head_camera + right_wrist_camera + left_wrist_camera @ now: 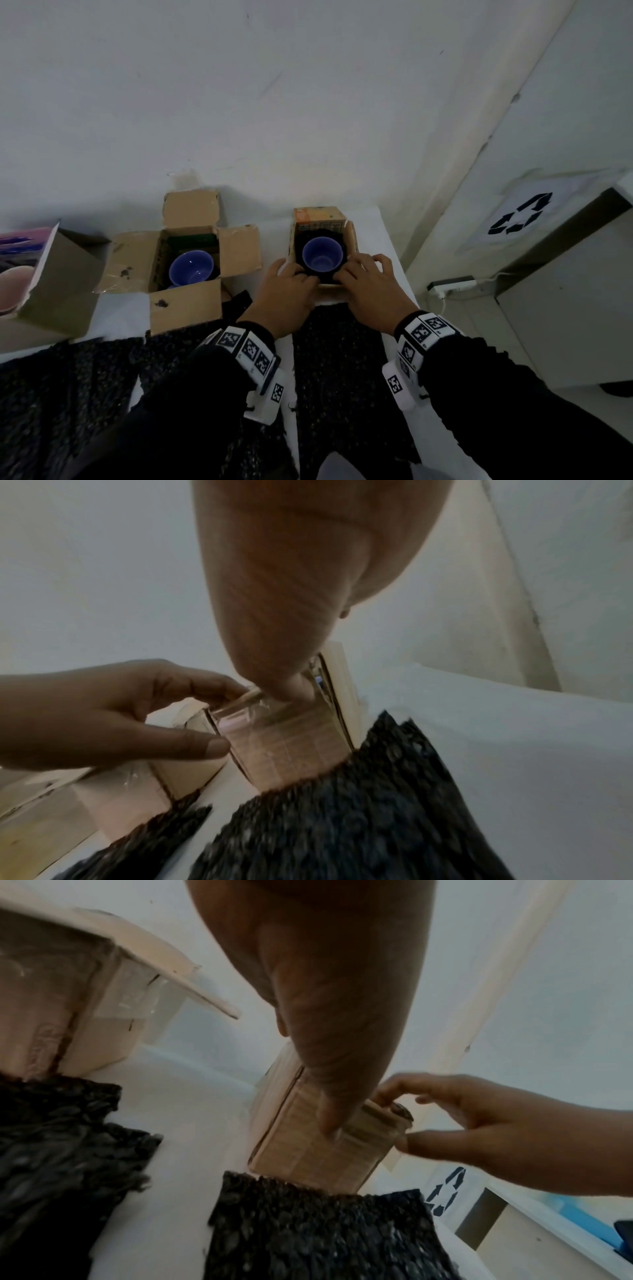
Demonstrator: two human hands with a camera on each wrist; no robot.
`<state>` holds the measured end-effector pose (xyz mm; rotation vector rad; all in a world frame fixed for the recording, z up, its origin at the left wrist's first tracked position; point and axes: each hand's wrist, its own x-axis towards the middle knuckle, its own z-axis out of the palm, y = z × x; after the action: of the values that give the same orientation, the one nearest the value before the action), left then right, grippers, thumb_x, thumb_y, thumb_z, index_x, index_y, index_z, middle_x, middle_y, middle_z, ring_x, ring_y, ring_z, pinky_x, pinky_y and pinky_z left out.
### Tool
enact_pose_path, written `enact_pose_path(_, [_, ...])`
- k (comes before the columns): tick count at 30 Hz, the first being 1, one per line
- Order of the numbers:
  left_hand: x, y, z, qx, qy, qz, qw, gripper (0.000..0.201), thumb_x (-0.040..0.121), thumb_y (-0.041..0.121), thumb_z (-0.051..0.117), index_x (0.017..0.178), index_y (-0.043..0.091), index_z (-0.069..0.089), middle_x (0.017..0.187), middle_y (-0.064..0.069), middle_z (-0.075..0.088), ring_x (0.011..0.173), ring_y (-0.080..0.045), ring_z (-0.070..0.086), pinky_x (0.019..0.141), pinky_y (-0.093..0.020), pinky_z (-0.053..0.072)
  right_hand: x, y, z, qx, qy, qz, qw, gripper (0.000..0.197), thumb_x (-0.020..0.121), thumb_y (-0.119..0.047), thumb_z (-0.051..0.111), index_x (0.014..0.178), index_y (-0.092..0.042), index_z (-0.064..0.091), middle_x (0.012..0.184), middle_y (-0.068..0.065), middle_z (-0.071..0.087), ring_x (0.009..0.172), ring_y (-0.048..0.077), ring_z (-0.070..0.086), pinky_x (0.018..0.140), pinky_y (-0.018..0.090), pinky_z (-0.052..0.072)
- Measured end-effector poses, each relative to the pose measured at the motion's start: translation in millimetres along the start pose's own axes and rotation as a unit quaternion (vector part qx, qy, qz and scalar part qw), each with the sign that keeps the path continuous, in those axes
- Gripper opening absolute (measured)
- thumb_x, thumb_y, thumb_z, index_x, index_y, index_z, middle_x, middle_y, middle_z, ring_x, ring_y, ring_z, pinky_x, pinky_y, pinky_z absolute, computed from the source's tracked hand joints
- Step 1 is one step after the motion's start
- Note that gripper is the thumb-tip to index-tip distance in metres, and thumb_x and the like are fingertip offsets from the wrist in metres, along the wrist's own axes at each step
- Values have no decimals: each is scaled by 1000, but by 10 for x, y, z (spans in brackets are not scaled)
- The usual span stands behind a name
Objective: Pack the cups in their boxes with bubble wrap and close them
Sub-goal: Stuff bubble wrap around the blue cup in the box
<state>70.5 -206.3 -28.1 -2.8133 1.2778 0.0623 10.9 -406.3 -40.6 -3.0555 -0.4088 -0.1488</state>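
While both hands, left hand and right hand, pinch the small box near flap on the worktop, its cup sits wrapped inside; unclosed. Second box open, cup in.

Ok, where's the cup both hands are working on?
In the head view, the blue cup sits in the small box on the table's right side, just beyond the left hand and right hand.

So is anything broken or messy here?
Yes. The middle box looks worn: its flaps are crumpled, with dark stains and torn edges. Both hands are on the right box, which looks tidier.
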Motion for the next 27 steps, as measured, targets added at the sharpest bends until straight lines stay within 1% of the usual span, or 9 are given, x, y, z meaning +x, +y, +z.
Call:
enact_pose_path(3, [-137,100,52,-50,60,-3,997,50,87,36,59,132,17,54,127,-4,61,119,-26,52,104,-41,36,-254,-122,-17,72,113,22,991,40,69,-12,60,109,-18,58,114,2,56,105,26,49,84,39,36])
enact_pose_path(5, [-264,175,94,-98,95,-10,991,49,86,33,62,131,17,56,132,-4,58,120,-27,50,100,-41,41,-463,-228,45,108,126,26,986,26,72,-14,61,98,-16,57,103,4,55,91,28,50,73,37,35])
enact_pose_path(10, [-603,331,227,-123,112,13,986,32,85,34,56,112,20,64,127,-3,57,115,-27,50,88,-41,48,-935,-412,404,82,-101,94,987,62,73,-68,53,120,-27,54,114,-1,54,104,24,49,82,42,39])
enact_pose_path(15, [-922,454,327,-219,70,-60,971,63,90,68,37,134,25,50,135,5,51,125,-18,45,101,-37,42,-999,-564,382,146,-3,162,976,16,85,-36,64,94,-24,59,98,-3,58,96,22,50,74,35,31])
enact_pose_path(17, [-992,516,284,-366,38,-100,924,78,84,77,38,145,29,33,137,10,47,126,-10,42,104,-32,38,-984,-584,280,258,48,203,943,12,90,-30,62,90,-21,53,90,-3,56,86,17,49,68,32,32])
enact_pose_path(19, [-995,587,232,-518,-2,-114,848,91,77,78,51,150,34,18,137,17,45,126,0,42,104,-25,38,-929,-600,128,396,85,254,878,15,93,-27,60,87,-19,48,80,-2,55,74,14,51,64,31,38])
enact_pose_path(21, [-990,651,229,-594,-53,-142,790,98,71,72,67,150,35,21,139,20,45,124,5,44,103,-22,38,-862,-649,-21,488,105,303,812,20,95,-26,59,82,-19,45,73,-2,53,67,11,51,63,28,40])
enact_pose_path(24, [-1012,712,163,-647,-131,-173,731,55,83,45,72,132,27,53,129,6,62,109,-2,60,94,-19,48,-802,-716,-129,567,149,353,729,26,94,-23,60,76,-18,42,71,-2,49,67,11,47,66,29,40])
enact_pose_path(27, [-1044,669,66,-656,-149,-187,716,14,97,30,57,108,38,58,112,7,67,96,-4,63,83,-13,49,-786,-658,-211,578,201,359,705,23,88,-8,62,80,-19,44,77,1,50,70,12,47,69,28,41])
